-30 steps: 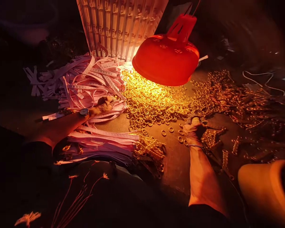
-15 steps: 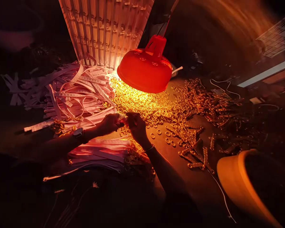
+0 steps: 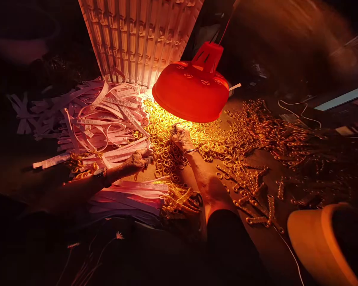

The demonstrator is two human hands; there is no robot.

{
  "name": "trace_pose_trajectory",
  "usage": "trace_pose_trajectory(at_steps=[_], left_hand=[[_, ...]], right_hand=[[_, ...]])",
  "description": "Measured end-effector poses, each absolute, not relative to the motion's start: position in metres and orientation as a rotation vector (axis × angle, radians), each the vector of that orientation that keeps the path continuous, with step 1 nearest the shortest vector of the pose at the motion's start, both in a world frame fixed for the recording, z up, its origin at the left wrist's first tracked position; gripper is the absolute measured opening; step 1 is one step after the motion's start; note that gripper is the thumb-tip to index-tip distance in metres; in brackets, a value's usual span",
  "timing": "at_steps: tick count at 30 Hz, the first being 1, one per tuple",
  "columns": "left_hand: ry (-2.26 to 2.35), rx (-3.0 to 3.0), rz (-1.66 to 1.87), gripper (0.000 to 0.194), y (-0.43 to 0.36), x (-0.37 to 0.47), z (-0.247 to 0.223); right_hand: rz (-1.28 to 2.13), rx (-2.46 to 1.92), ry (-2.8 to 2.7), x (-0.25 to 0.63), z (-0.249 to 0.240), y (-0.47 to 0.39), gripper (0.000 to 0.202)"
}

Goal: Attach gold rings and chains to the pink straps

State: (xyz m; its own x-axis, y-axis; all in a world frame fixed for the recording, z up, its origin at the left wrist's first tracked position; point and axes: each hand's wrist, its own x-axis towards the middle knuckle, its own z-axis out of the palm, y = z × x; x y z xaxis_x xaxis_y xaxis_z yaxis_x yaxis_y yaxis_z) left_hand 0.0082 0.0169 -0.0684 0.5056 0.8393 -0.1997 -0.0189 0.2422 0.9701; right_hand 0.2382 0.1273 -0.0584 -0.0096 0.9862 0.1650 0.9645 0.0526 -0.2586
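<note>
My left hand [image 3: 139, 160] is closed, just in front of a heap of pale zipper-like strips [image 3: 103, 115]. What its fingers hold is too small and dark to make out. My right hand [image 3: 181, 139] reaches into the pile of small gold rings [image 3: 164, 151] under the lamp. Its fingers are curled down among the rings, and their tips are partly hidden, so any ring between them cannot be made out. Below my hands lies a bundle of pale strips [image 3: 131, 194] with gold chain-like ends [image 3: 180, 200].
A red lamp [image 3: 191, 93] hangs low over the rings, close above my right hand. Behind stands a ribbed panel [image 3: 140, 39]. Gold linked pieces [image 3: 274, 131] spread to the right. An orange tub [image 3: 310, 234] stands at the lower right, beside a white cord [image 3: 292, 250].
My hands were together over the rings and are now apart. The right moved up and right into the ring pile; the left drew slightly down and left. The view shifted slightly.
</note>
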Motion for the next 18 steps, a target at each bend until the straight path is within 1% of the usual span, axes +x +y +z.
trace_pose_trajectory(at_steps=[4,7,13,15,18], left_hand=[[0.899,1.118,0.689,0.037,0.020,0.007,-0.072],[0.828,1.091,0.699,0.033,0.020,0.005,-0.075],[0.803,0.957,0.774,0.033,0.021,0.010,-0.077],[0.805,0.936,0.792,0.031,0.022,0.013,-0.075],[0.814,0.905,0.826,0.023,0.023,0.016,-0.069]], right_hand=[[0.043,-2.130,-2.188,0.221,-0.056,0.142,0.027],[0.033,-2.132,-2.203,0.218,-0.058,0.146,0.029],[0.082,-1.905,-2.102,0.240,-0.059,0.128,0.025],[0.179,-1.785,-1.997,0.244,-0.059,0.112,0.024],[0.534,-1.483,-1.747,0.238,-0.058,0.080,0.026]])
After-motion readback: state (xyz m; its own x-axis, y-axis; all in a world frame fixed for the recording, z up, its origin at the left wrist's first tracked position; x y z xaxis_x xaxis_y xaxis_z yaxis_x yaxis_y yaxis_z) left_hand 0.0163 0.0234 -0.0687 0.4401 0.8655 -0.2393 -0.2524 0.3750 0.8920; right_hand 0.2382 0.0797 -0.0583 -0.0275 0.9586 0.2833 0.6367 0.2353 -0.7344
